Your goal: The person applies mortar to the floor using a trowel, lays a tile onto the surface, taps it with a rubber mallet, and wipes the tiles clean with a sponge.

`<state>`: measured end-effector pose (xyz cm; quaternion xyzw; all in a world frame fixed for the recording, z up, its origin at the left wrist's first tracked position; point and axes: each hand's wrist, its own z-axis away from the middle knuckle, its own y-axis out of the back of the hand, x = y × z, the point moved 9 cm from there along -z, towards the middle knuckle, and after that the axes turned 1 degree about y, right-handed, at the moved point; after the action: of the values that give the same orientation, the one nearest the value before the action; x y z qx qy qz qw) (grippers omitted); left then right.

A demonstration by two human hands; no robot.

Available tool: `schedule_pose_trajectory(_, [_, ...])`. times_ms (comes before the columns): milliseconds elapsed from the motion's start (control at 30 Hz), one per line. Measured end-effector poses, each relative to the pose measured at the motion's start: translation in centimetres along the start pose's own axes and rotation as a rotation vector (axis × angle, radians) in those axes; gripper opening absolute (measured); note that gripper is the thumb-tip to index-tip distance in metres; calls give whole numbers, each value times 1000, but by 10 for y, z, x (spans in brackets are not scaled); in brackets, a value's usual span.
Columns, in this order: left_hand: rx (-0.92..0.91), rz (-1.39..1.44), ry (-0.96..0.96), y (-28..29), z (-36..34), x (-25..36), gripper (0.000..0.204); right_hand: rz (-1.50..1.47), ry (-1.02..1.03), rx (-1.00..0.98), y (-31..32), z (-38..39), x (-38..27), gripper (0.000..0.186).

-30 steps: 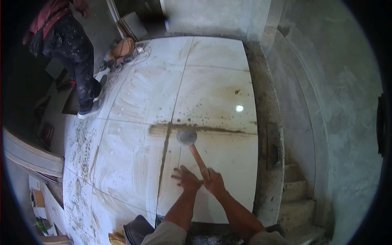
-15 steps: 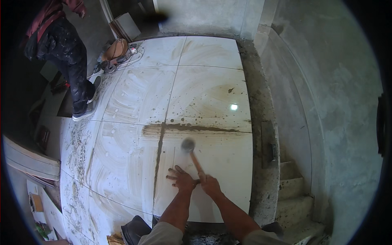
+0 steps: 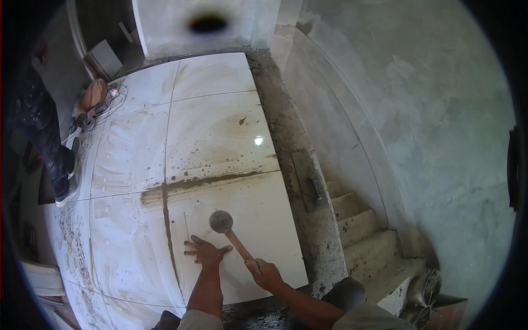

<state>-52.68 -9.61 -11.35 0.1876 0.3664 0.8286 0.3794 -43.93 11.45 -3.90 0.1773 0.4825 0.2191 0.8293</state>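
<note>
My right hand [image 3: 265, 274] is closed round the wooden handle of a mallet [image 3: 237, 244]. Its round dark grey head [image 3: 220, 221] is over the white floor tile [image 3: 258, 209] in front of me; whether it touches the surface I cannot tell. Fingers spread, my left hand [image 3: 205, 251] lies flat on the same tile, left of the handle. Brown wet grout or mortar fills the joint [image 3: 214, 179] along the tile's far edge and the joint [image 3: 170, 236] on its left side.
Concrete steps [image 3: 363, 231] go down at the right, beyond a rough cement strip with a trowel [image 3: 309, 181] on it. At the left a person in dark trousers [image 3: 47, 132] stands near a power tool with a cable [image 3: 88, 118]. Tile pieces [image 3: 104, 58] lean at the back.
The view has swung right, so the floor and the person sit further left. The mallet head, blurred before, is now sharp. My hands are further apart.
</note>
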Motion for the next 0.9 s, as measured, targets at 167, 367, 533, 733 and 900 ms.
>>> schedule_pose_trajectory(167, [-18,14,19,5,6,2,149,-46,89,37,11,-3,-8,52])
schedule_pose_trajectory(367, [3,41,12,0,2,1,150,-215,235,103,50,-8,-52,46])
schedule_pose_trajectory(533, [36,10,6,-2,-2,-1,152,-565,349,103,51,-17,-55,43])
schedule_pose_trajectory(733, [10,49,-8,0,4,2,149,70,-123,27,-9,-48,27,51])
schedule_pose_trajectory(900, [12,-9,-6,3,4,4,150,-88,155,11,-7,-31,-7,50])
